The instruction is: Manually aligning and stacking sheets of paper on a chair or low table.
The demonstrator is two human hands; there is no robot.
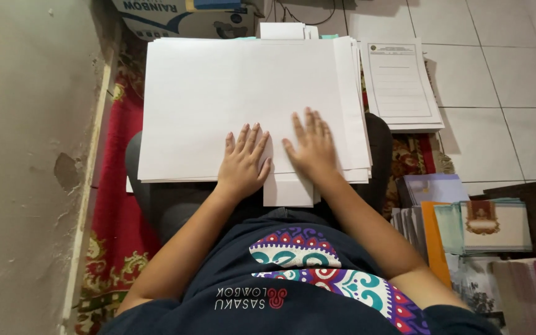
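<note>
Resting flat on a broad stack of large plain white paper sheets point(218, 105), itself balanced across the lap on dark grey trousers point(169, 211); left hand point(243, 164) palm-down near the near edge, fingers spread wide, gripping nothing; right hand point(311, 149) just beside it, also open and fanned, pressing on the top sheet.

Likely to slide: smooth, slick sheets on a rounded, uneven lap, with only light palm pressure holding them; right edge of the stack already stepped and fanned, so prone to skewing further or spilling toward the pale glossy tiled floor point(504, 74); smaller white sheet point(288, 191) poking out beneath the near edge, easily creased or pulled loose; thin corners overhanging on both sides, apt to bend.

Elsewhere: a printed white form with ruled boxes point(398, 80) lying flat on a further pile, touching the tiles; red woven rug with gold floral pattern point(116, 217), soft and fringed; rough, chipped plaster wall point(26, 155); stacked coloured folders and booklets point(466, 229) at the right, stiff-edged; cardboard box point(175, 22) beyond the stack.
</note>
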